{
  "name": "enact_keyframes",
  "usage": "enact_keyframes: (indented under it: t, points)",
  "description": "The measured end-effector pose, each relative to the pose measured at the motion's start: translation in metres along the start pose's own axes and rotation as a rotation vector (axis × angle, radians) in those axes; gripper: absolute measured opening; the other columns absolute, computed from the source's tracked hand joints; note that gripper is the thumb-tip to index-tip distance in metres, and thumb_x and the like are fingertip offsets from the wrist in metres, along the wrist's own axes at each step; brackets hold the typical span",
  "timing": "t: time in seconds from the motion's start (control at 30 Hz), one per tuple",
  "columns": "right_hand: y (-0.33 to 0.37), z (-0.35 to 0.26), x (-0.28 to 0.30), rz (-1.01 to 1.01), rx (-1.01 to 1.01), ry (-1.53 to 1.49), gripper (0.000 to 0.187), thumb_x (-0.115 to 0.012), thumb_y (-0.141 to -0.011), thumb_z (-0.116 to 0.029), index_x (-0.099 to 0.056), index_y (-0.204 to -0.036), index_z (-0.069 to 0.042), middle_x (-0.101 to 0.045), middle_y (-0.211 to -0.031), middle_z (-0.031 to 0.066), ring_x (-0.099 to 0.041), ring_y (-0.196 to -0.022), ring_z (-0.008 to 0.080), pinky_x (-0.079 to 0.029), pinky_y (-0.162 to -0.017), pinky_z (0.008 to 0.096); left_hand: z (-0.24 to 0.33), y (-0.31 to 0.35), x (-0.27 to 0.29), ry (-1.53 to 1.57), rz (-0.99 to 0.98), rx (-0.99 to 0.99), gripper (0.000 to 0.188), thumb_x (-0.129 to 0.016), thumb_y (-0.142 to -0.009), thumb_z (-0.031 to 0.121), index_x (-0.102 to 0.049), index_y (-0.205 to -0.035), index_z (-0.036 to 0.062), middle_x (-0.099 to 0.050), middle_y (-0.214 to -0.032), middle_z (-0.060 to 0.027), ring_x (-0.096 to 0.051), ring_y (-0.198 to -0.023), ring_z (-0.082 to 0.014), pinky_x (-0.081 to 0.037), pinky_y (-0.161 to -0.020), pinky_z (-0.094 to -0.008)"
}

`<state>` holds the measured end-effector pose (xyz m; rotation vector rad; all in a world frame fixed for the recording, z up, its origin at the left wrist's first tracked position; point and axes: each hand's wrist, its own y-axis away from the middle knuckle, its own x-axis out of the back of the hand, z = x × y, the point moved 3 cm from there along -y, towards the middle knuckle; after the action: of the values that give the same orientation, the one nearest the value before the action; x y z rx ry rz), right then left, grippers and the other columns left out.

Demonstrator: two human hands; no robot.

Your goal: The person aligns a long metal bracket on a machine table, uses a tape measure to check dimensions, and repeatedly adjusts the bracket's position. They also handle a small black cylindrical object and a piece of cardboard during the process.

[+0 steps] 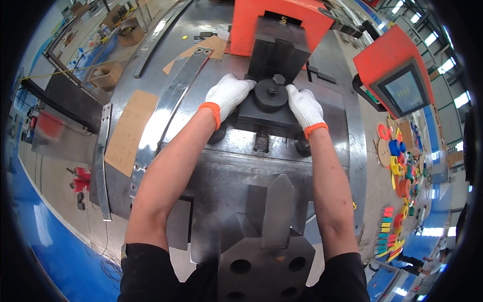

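Observation:
My left hand (pixel 229 95), in a white knit glove with an orange cuff, is closed on the left side of a black steel block (pixel 266 121). My right hand (pixel 305 106), gloved the same way, closes on the block's right side. The fingertips of both are partly hidden behind its edges. On top of the block sits a thick round black disc (pixel 265 100) with a hex bolt (pixel 278 79) standing in it. Right behind rises a dark upright tool block (pixel 279 48) on the red machine head (pixel 246 25). The block rests on the steel machine table (pixel 226 176).
Nearest me stands a pointed steel die (pixel 278 211) on a holed plate. Long flat metal bars (pixel 168 100) and brown cardboard (pixel 132 128) lie at left. A red control box with a screen (pixel 402 88) stands at right, coloured rings and parts (pixel 397 161) below it.

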<state>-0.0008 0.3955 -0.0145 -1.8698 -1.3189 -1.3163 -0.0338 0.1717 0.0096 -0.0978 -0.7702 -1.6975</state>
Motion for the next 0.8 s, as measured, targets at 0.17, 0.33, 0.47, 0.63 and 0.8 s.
enact_keyframes:
  t: [0.17,0.33,0.47,0.63,0.8]
  points:
    - [0.003,0.005,-0.006,0.047,0.373,0.351,0.033,-0.039,-0.109,-0.026,-0.062,-0.131,-0.018,-0.068,-0.117,0.0313,-0.068,-0.113,0.0495,-0.057,-0.092,0.0577,-0.010,0.003,0.017,-0.166,0.036,-0.099,0.068,-0.071,-0.091,0.055,-0.067,-0.136,0.0037,-0.077,-0.116,-0.0139,-0.074,-0.101,-0.0267,-0.056,-0.089,-0.0388]
    - [-0.005,0.014,0.000,0.017,-0.025,-0.016,0.079,-0.041,-0.101,-0.064,-0.069,-0.130,0.004,-0.064,-0.138,0.0329,-0.060,-0.130,0.0511,-0.045,-0.112,0.0511,-0.044,0.089,0.126,-0.717,0.340,-0.218,0.091,-0.075,-0.086,0.057,-0.048,-0.155,0.0025,-0.061,-0.144,-0.0263,-0.065,-0.129,-0.0419,-0.053,-0.107,-0.0485]
    - [-0.004,0.008,-0.004,0.038,-0.032,-0.058,0.085,-0.042,-0.099,-0.068,-0.070,-0.130,0.005,-0.065,-0.137,0.0338,-0.059,-0.133,0.0505,-0.044,-0.113,0.0492,-0.144,0.133,0.171,-0.945,0.071,0.017,0.115,-0.085,-0.072,0.050,-0.031,-0.161,0.0014,-0.060,-0.135,-0.0345,-0.065,-0.127,-0.0471,-0.055,-0.105,-0.0500]
    - [0.000,0.002,-0.002,0.015,-0.071,-0.041,0.084,-0.043,-0.098,-0.068,-0.070,-0.130,0.005,-0.066,-0.135,0.0338,-0.060,-0.132,0.0504,-0.044,-0.113,0.0487,-0.161,0.143,0.156,-0.881,-0.015,0.134,0.117,-0.083,-0.073,0.037,-0.020,-0.165,0.0031,-0.061,-0.134,-0.0339,-0.064,-0.128,-0.0489,-0.054,-0.106,-0.0509]
    - [-0.004,0.007,0.000,0.018,-0.073,-0.040,0.084,-0.042,-0.099,-0.068,-0.070,-0.128,0.006,-0.065,-0.137,0.0326,-0.060,-0.132,0.0504,-0.045,-0.113,0.0494,-0.149,0.119,0.157,-0.936,0.084,0.220,0.103,-0.074,-0.079,0.024,-0.022,-0.166,0.0042,-0.056,-0.140,-0.0335,-0.063,-0.129,-0.0487,-0.054,-0.107,-0.0514]
